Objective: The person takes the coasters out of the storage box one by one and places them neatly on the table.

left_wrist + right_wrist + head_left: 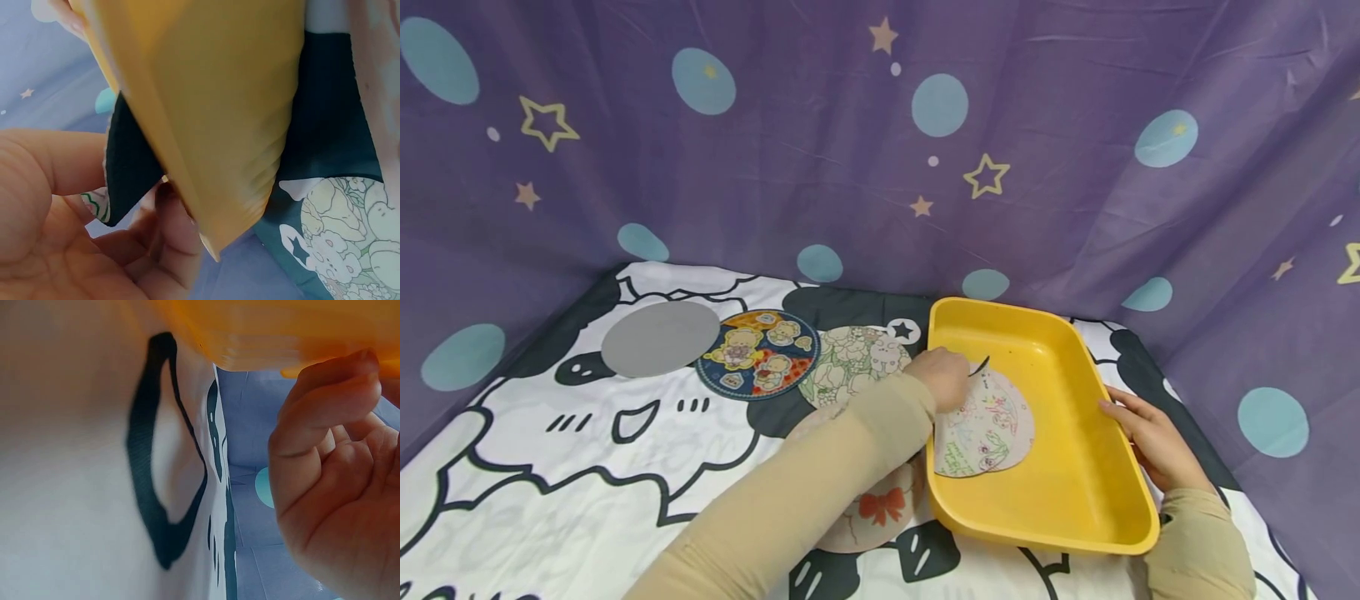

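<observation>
A round pinkish mat (988, 429) with coloured line drawings lies inside a yellow tray (1075, 467), against its left side. My left hand (942, 379) reaches over that side and pinches the mat's edge. The left wrist view shows the dark underside (128, 162) of the bent edge between thumb and fingers. On the opposite side, my right hand (1157, 446) grips the tray's right rim. In the right wrist view, its curled fingers (331, 412) meet the yellow plastic.
Left of the tray lie a plain grey disc (660, 338), a blue round mat with bears (758, 354) and a green floral one (853, 358). A mat with a red bow (880, 510) is partly under my left sleeve. A purple curtain (820, 167) hangs behind.
</observation>
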Motion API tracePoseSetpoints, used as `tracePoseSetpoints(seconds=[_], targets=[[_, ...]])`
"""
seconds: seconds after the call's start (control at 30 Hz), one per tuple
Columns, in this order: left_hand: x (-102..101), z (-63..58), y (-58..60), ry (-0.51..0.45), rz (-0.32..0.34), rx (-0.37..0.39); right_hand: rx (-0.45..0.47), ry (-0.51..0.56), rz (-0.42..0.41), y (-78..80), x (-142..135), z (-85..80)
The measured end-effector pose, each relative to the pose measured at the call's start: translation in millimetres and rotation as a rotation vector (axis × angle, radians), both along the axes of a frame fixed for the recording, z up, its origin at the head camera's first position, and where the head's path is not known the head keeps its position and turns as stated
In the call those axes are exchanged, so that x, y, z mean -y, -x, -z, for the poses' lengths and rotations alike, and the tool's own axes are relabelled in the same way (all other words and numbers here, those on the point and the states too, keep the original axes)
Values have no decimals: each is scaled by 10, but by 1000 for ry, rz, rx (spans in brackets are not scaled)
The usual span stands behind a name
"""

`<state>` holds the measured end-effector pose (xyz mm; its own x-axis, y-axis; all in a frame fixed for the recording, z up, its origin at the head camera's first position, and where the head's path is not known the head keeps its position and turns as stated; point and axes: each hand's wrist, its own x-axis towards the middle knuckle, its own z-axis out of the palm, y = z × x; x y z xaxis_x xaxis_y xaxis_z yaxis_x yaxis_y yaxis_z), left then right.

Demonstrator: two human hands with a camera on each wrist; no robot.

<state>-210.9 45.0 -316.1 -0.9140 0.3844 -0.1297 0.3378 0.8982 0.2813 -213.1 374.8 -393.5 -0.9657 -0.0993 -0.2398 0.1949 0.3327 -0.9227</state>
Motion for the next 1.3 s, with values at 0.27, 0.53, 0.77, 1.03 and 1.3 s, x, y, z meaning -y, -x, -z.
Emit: tracePoseSetpoints(seconds=[0.27,0.53,0.77,1.03,1.3], targets=[[-39,-17,-59,-43,-17,22,-5,16,-2,-13,3,2],[-44,-23,-89,-124,-8,24,-13,-11,-5,-14,7,7],[12,-20,-147,-278,-36,42,-19,1,-5,-18,7,3],[159,-20,-144,-560,-111,107,-21,102,-4,-24,-8,-16],[356,-14,-178,-767,-148,100,13,232,-2,-35,3,-42]])
